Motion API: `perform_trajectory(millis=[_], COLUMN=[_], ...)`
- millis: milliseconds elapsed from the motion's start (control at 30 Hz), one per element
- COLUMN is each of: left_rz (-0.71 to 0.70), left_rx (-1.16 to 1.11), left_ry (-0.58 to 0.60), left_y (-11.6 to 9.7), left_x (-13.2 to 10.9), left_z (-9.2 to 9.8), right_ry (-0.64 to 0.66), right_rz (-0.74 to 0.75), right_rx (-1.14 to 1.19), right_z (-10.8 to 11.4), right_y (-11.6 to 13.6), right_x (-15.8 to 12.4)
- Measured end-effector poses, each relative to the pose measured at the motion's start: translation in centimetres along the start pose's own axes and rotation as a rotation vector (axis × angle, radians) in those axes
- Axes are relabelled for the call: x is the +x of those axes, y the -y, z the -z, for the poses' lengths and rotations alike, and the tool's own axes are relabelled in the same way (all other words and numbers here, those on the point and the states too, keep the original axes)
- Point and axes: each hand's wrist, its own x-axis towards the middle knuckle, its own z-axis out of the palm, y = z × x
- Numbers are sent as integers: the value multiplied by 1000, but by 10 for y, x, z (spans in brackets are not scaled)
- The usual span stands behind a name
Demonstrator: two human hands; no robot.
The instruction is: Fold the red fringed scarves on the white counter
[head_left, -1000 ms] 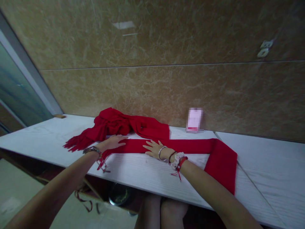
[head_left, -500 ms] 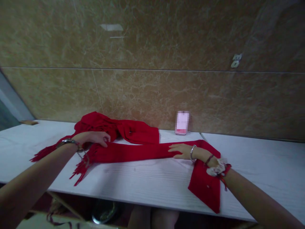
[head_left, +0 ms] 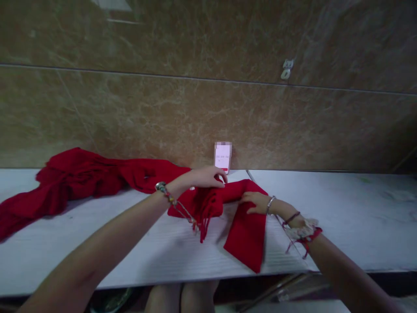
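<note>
My left hand point(head_left: 208, 177) is closed on the fringed end of a red scarf point(head_left: 246, 234), with the thumb and fingers curled together above the cloth. Below that hand the fabric bunches up and its tassels hang toward the table. My right hand point(head_left: 256, 202) lies on the scarf with its fingers stretched out, at the corner where the strip bends toward the table's front edge. A second bundle of red cloth point(head_left: 87, 178) is heaped loosely on the left, against the wall; whether it joins the scarf is hidden behind my left hand.
A phone with a lit screen point(head_left: 222, 158) leans upright on the wall behind the hands. The white table point(head_left: 325, 226) meets a brown marbled wall point(head_left: 156, 117). A white hook point(head_left: 286, 69) is fixed to the wall. Knees show under the table's front edge.
My left hand has carried the scarf's fringed end rightward, shortening the flat strip and bunching it. My right hand stays on the cloth near the bend. The view has shifted to the right.
</note>
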Motion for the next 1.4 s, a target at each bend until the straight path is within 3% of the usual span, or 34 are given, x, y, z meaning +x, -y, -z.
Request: perform_trajectory(millis=[100, 167, 333, 433, 667, 733, 867, 1067, 1167, 1267, 1400], left_rz=[-23, -42, -87, -85, -288, -291, -175, 70, 85, 90, 107], left_rx=[-2, -58, -239, -295, -384, -443, -502, -655, -709, -715, -658], left_ry=[153, 257, 464, 520, 395, 353, 179, -105, -133, -84, -118], left_y=[-2, 5, 25, 33, 32, 31, 31, 20, 9, 1, 3], left_x=[26, 34, 40, 43, 54, 55, 57, 68, 71, 72, 72], left_z=[-40, -53, -50, -48, -62, -63, -69, -98, -114, -128, -129], right_ry=[-74, -141, -247, -296, -355, -377, -435, -585, -683, -755, -766], right_rz=[20, 57, 101, 107, 205, 234, 252, 218, 167, 112, 2], right_rx=[31, 68, 212, 247, 241, 276, 377, 493, 503, 486, 413], right_z=[-7, -12, -20, -23, -24, -23, -21, -15, -12, -11, -16], right_y=[-5, -9, -18, -22, -24, -24, -25, -24, -21, -17, -16], right_x=[-2, -3, -10, -16, -24, -24, -27, -32, -31, -26, -16])
